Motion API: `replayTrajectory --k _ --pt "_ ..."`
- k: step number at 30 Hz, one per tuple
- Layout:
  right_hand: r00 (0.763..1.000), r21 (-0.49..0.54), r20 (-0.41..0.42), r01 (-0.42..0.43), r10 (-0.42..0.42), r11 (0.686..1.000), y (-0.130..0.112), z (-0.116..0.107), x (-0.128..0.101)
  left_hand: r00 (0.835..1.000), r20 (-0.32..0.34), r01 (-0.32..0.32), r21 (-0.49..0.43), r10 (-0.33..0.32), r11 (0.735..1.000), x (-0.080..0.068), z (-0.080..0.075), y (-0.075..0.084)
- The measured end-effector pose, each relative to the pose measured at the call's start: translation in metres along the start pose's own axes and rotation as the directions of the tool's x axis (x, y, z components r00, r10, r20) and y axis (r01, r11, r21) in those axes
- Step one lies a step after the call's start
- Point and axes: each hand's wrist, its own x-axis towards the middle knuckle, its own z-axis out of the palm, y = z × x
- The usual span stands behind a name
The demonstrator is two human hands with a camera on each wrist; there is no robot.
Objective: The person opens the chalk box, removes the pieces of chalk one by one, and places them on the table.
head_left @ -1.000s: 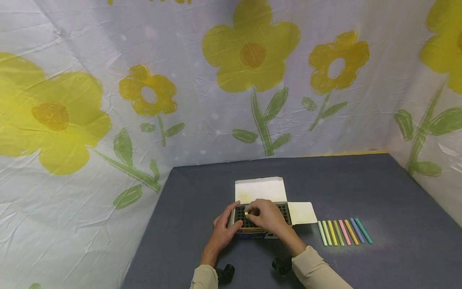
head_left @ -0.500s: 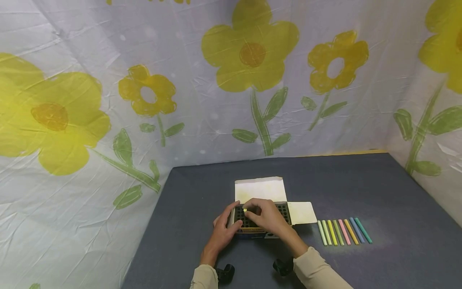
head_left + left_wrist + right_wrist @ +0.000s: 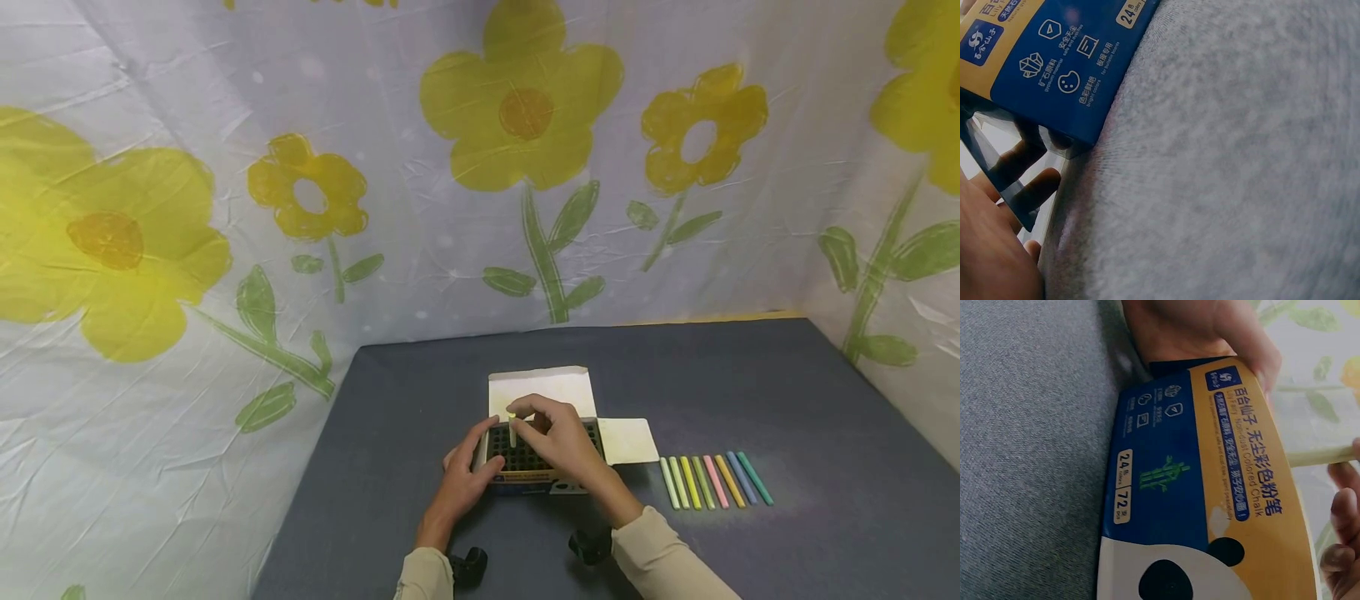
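Right hand pinches a pale yellow chalk stick between thumb and fingertips — stick upright, partly out of the open chalk box, its lower end in the dark grid of slots at the box's left side. Left hand grips the box's left end, fingers curled round it — thumb on the near face. Box stands on the grey felt table, flaps open. To the right, well apart, a row of coloured chalk sticks lies side by side.
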Motion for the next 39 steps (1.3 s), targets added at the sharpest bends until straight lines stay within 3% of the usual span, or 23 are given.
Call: replayTrajectory --k 6,13,39 --pt "0.998 0.043 -0.067 0.012 -0.009 0.999 0.004 -0.006 0.002 1.000 -0.007 -0.013 0.009 0.013 1.000 0.001 0.000 -0.001" --pt "0.998 0.157 -0.034 -0.055 0.061 0.986 0.007 -0.021 0.000 1.000 -0.008 -0.008 0.012 0.008 1.000 0.001 0.002 -0.001" --pt "0.992 0.201 -0.039 -0.113 0.123 0.973 0.033 -0.088 -0.034 0.999 0.001 0.032 -0.015 -0.032 0.999 -0.002 0.001 0.001"
